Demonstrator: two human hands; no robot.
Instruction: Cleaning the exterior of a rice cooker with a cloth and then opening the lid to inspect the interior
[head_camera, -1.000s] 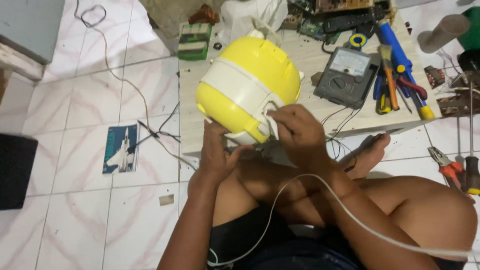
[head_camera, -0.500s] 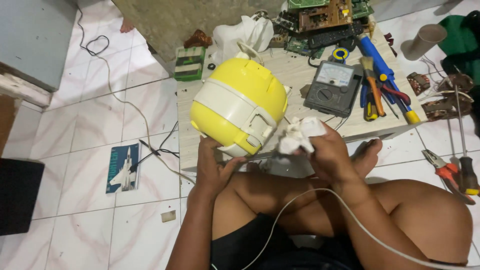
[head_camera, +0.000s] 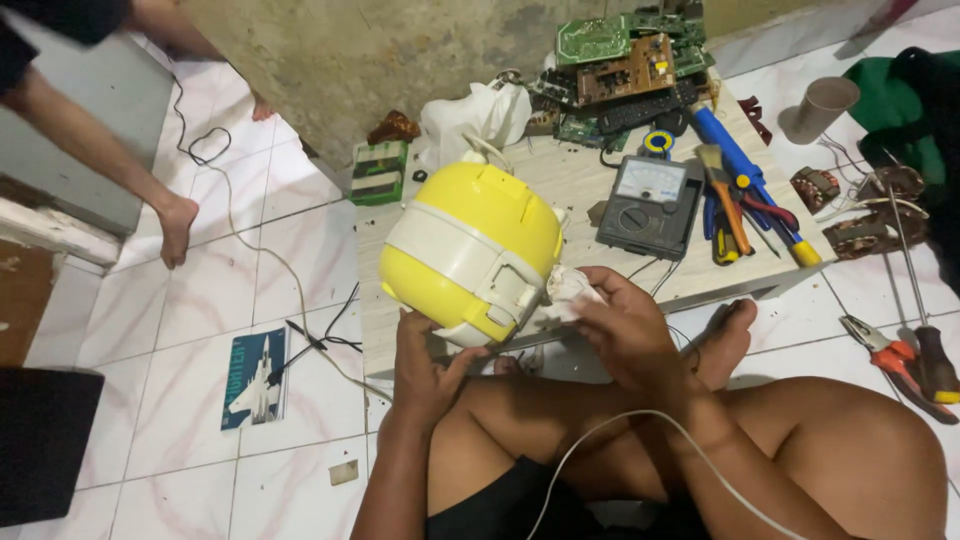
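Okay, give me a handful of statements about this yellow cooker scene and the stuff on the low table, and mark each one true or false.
1. The left hand supports the round yellow and white rice cooker from below. True.
2. The right hand presses a crumpled white cloth against the cooker's side. True.
3. The grey analog multimeter lies on the tiled floor. False: it lies on the low wooden table.
4. The red-handled pliers lie on the table beside the multimeter. False: they lie on the floor to the right.
5. The green circuit boards are stacked at the table's far end. True.
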